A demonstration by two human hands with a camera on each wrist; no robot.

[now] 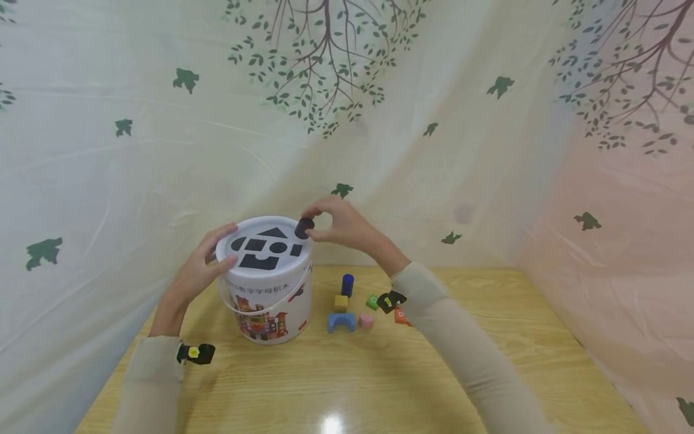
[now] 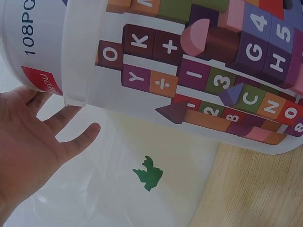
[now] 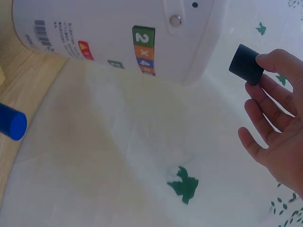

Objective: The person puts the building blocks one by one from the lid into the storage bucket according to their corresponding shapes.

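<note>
White, with coloured letter blocks printed on it, a bucket (image 1: 300, 316) stands on the wooden table (image 1: 303, 386) near its far left corner. We see shaped cut-outs in its lid (image 1: 287, 263), among them a triangle, a circle and an arch, and its handle (image 1: 249, 313) hangs across the front. On the lid's left rim rests the left hand (image 1: 203, 262), thumb and fingers spread apart; we cannot tell how firmly it presses. Across the lid, well apart from it, the right hand (image 1: 344, 223) pinches a dark cylinder (image 1: 305, 228) between thumb and fingertips. We find that cylinder by the lid's right rim, and the right wrist view shows a gap between it and the bucket.

Right of the bucket, towards the table's far edge, we have a blue cylinder (image 1: 347, 286) upright, with a yellow block (image 1: 340, 303) just in front and a blue arch (image 1: 341, 321) nearer the front edge. Beside the arch lies a pink piece (image 1: 366, 320); further right are a green block (image 1: 372, 302) and an orange piece (image 1: 400, 316), partly hidden by the right sleeve (image 1: 461, 337). Beyond the far edge hangs pale cloth (image 1: 488, 181) printed with leaves.
</note>
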